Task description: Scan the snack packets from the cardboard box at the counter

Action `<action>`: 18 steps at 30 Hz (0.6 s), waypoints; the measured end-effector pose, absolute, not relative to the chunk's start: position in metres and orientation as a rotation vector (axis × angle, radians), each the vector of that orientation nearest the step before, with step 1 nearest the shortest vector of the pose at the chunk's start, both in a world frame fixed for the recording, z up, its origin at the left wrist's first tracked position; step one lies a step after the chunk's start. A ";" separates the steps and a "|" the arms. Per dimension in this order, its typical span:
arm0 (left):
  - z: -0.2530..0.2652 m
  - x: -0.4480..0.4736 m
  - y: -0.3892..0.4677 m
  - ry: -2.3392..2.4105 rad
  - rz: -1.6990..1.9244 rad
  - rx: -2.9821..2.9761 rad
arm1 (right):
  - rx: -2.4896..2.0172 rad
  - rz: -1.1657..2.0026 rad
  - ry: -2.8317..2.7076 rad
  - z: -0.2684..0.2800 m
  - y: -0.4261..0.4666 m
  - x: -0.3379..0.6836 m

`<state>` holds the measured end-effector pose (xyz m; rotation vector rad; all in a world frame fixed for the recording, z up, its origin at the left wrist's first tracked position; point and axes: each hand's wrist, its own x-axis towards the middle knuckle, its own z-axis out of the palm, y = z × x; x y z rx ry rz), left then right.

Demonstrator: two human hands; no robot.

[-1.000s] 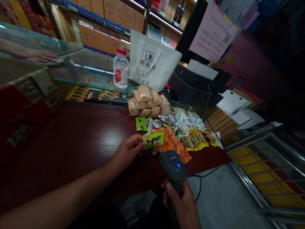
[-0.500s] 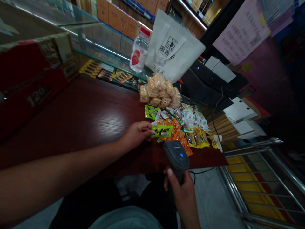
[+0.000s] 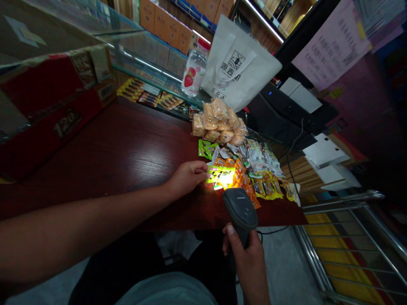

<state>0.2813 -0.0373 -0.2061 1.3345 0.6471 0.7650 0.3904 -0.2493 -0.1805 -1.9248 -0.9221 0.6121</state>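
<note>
My left hand [image 3: 188, 178] pinches the near end of a green-yellow snack packet [image 3: 219, 174], held over the pile on the counter. Wrapped round the handle of a dark grey barcode scanner [image 3: 241, 208] is my right hand [image 3: 244, 250]. The scanner's head points at the packet, and bright light falls on its right part. Beneath and beside the packet lie orange snack packets [image 3: 249, 189]. Two green packets [image 3: 207, 148] sit just behind, with yellow packets [image 3: 270, 186] and white packets [image 3: 262, 156] to the right. Individually wrapped pastries [image 3: 219, 120] are heaped at the back.
A red carton [image 3: 57, 114] stands on the left of the dark red counter [image 3: 133, 148]. At the back are a clear bottle with a red cap [image 3: 194, 70] and a white paper bag [image 3: 240, 67]. A metal railing [image 3: 343, 250] is at right.
The scanner's light has come on and shines on the green-yellow packet; the blue light on its head no longer shows. The whole view has shifted slightly, with both hands keeping their holds.
</note>
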 end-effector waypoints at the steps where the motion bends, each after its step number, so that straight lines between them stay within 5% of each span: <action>1: -0.207 0.281 -0.037 0.641 0.763 1.334 | -1.926 0.606 -0.917 -0.181 -0.250 0.390; 12: -0.203 0.280 -0.039 0.645 0.786 1.222 | -1.861 0.631 -0.837 -0.196 -0.245 0.391; 18: -0.173 0.265 -0.043 0.711 1.080 1.500 | -1.789 0.636 -0.711 -0.216 -0.237 0.392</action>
